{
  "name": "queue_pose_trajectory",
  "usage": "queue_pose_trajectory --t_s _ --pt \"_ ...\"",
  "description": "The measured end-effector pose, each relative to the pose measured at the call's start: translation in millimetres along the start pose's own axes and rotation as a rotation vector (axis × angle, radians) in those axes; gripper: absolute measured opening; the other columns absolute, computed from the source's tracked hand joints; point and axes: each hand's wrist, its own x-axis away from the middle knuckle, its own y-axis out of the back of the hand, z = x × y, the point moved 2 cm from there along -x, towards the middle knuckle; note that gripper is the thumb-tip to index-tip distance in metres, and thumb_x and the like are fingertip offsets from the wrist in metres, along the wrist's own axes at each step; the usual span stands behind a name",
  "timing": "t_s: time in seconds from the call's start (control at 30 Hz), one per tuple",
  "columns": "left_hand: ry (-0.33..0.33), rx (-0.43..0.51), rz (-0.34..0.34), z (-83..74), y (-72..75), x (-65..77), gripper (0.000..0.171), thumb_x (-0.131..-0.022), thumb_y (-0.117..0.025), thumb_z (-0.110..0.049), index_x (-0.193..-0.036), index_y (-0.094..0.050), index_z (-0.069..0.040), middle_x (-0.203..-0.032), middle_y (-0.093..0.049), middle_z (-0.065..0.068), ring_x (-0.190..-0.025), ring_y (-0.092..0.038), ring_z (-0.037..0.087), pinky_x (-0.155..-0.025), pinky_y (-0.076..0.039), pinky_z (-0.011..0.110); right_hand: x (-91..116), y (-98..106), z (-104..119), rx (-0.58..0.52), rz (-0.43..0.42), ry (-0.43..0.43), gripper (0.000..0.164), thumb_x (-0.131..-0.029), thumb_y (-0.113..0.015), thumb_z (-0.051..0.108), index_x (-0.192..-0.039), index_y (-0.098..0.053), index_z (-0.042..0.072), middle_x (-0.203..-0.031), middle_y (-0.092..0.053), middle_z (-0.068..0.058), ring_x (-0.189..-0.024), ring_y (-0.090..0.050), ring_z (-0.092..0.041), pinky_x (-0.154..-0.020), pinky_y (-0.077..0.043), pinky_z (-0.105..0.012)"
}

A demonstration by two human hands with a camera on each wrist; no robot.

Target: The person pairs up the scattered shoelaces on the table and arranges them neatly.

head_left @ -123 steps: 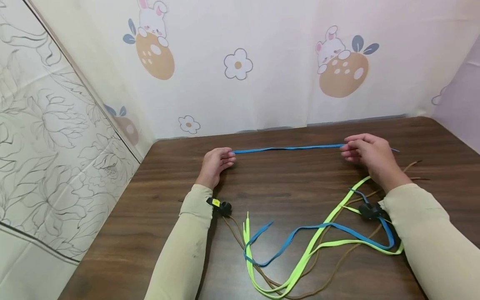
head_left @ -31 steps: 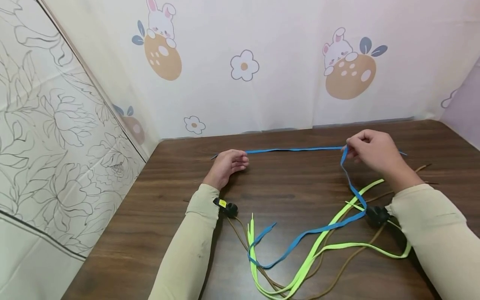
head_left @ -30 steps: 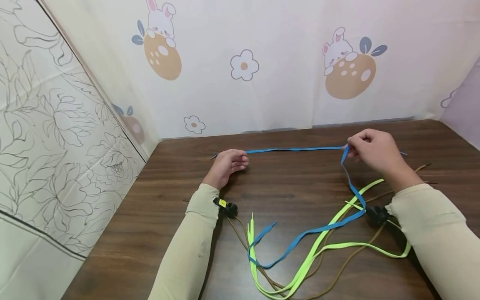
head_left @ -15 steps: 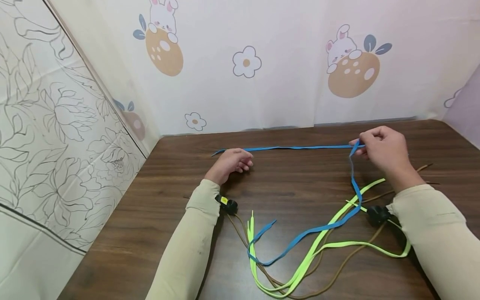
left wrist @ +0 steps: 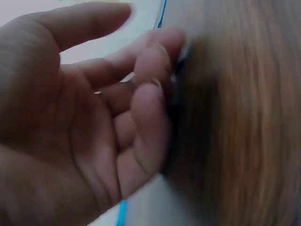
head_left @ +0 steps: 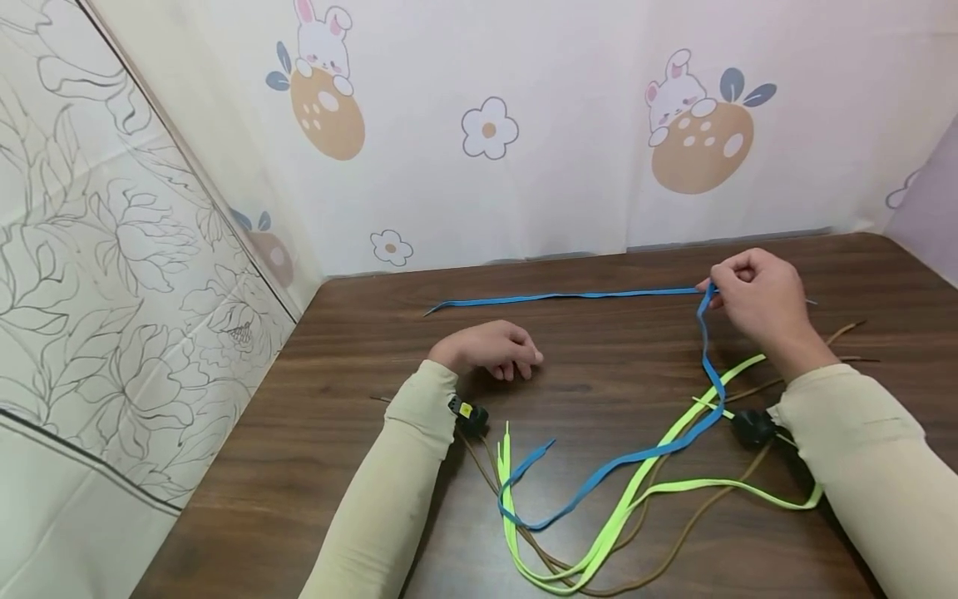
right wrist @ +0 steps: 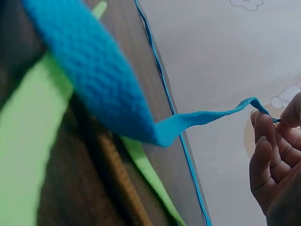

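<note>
My right hand (head_left: 763, 299) pinches one end of a flat blue shoelace (head_left: 609, 470) between thumb and fingers. From there the lace drops and winds forward over the other laces. In the right wrist view this lace (right wrist: 202, 117) runs up to the fingertips of the hand (right wrist: 277, 155). A second blue shoelace (head_left: 569, 295) lies nearly straight along the back of the table; the right hand is above its right part. My left hand (head_left: 494, 348), fingers loosely bent, holds nothing in front of that lace's left half. The left wrist view shows its bare palm (left wrist: 89, 136).
Bright green shoelaces (head_left: 609, 524) and thin brown laces (head_left: 681, 541) lie crossed on the front right of the wooden table (head_left: 284, 466). Their right parts pass under the right forearm. A patterned wall covering (head_left: 569, 166) rises behind the table's back edge.
Four seconds ago both hands were at the straight blue lace. Since then the right hand has lifted the other blue lace's end to it. The left hand has drawn away, rightward and toward me.
</note>
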Motion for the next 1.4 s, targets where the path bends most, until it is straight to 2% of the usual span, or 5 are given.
queue_pose_trajectory --t_s 0.23,0.43,0.7,0.9,1.4 --pt "0.025 -0.189 0.186 -25.4 -21.2 1.3 0.021 -0.096 -0.07 -0.025 -0.083 -0.068 -0.008 -0.078 -0.064 0.003 -0.065 -0.054 0.015 -0.061 -0.049 0.026 2 1 3 0.017 -0.006 0.01 0.03 -0.102 -0.049 0.037 -0.108 -0.059 0.009 -0.091 -0.074 0.005 -0.071 -0.065 -0.007 -0.062 -0.046 -0.027" --pt "0.054 -0.3 0.27 -37.7 -34.1 4.0 0.026 -0.093 -0.073 -0.025 -0.072 -0.066 -0.011 -0.067 -0.054 0.0 -0.06 -0.048 0.012 -0.057 -0.045 0.026 0 0 5 0.03 -0.008 0.019 0.031 -0.102 -0.05 0.038 -0.105 -0.06 0.009 -0.09 -0.075 0.004 -0.074 -0.065 -0.011 -0.061 -0.045 -0.027" --pt "0.15 -0.436 0.302 -50.0 -48.8 10.1 0.031 -0.088 -0.079 -0.033 -0.07 -0.069 -0.01 -0.065 -0.059 0.001 -0.057 -0.053 0.014 -0.054 -0.047 0.027 1 0 5 0.041 -0.007 0.026 0.03 -0.102 -0.051 0.037 -0.105 -0.06 0.009 -0.09 -0.075 0.002 -0.074 -0.066 -0.012 -0.059 -0.045 -0.027" --pt "0.178 -0.499 0.322 -57.8 -58.9 12.4 0.022 -0.089 -0.078 -0.024 -0.071 -0.073 -0.012 -0.066 -0.062 -0.001 -0.056 -0.053 0.012 -0.053 -0.047 0.027 1 -1 4 0.044 -0.011 0.033 0.03 -0.101 -0.051 0.036 -0.105 -0.06 0.008 -0.087 -0.074 0.005 -0.072 -0.066 -0.01 -0.06 -0.045 -0.026" --pt "0.191 -0.505 0.297 -56.0 -63.2 12.1 0.027 -0.088 -0.08 -0.025 -0.066 -0.071 -0.012 -0.058 -0.052 -0.001 -0.054 -0.047 0.013 -0.05 -0.04 0.026 0 -2 1 0.042 0.0 0.037 0.029 -0.101 -0.051 0.034 -0.105 -0.06 0.007 -0.086 -0.074 0.001 -0.071 -0.068 -0.013 -0.058 -0.046 -0.026"
